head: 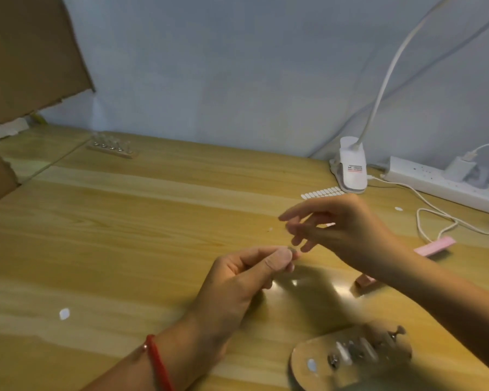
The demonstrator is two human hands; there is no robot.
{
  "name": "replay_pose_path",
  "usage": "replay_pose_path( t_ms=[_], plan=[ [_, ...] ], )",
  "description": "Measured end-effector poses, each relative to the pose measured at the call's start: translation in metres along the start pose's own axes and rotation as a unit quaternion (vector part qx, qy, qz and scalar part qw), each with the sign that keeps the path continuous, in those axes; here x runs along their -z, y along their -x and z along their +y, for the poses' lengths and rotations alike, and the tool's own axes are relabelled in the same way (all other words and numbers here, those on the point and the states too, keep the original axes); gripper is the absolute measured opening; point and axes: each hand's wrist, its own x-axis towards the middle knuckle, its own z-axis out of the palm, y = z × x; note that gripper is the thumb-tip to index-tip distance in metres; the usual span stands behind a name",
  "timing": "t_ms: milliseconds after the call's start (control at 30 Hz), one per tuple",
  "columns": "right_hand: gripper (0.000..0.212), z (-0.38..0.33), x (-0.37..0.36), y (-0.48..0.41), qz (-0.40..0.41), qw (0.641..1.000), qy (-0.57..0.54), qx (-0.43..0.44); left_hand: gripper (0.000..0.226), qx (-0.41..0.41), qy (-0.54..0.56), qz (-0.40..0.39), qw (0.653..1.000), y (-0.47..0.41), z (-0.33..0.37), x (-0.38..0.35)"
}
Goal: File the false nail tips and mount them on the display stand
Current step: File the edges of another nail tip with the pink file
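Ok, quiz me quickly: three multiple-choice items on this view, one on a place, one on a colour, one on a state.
1. The pink nail file lies: A. on the table, right of the right hand; B. on the far stand; C. under the cardboard.
2. The cord on the left wrist is: A. blue; B. red; C. green.
3. The left hand is: A. flat on the table; B. pinching a small piece; C. gripping the lamp.
Answers: 1 A, it lies on the wood beside that hand; 2 B, plainly red; 3 B, thumb pressed against fingertips.
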Motion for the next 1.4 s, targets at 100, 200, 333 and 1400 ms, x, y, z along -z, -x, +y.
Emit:
replay_pose_path(
  t_ms=[100, 200, 333, 1400],
  plan=[
    [0.021, -0.004, 0.006, 0.023, 0.047, 0.995, -0.082, 0.02, 0.027, -0.021, -0.025, -0.006, 0.999, 0.001, 0.001, -0.004],
    [0.027, -0.01, 0.0, 0.042, 0.102, 0.985, -0.127, 0.051, 0.027, -0.037, -0.043, -0.007, 0.998, 0.003, 0.003, -0.009],
    [0.022, -0.011, -0.009, 0.054, 0.152, 0.977, 0.002, 0.147, 0.03, -0.035, -0.044, -0.004, 0.998, 0.004, 0.006, -0.012],
    [0.011, 0.004, -0.019, 0.064, 0.173, 0.948, 0.101, 0.246, 0.026, -0.069, -0.074, 0.036, 0.994, 0.005, 0.004, -0.013]
  ],
)
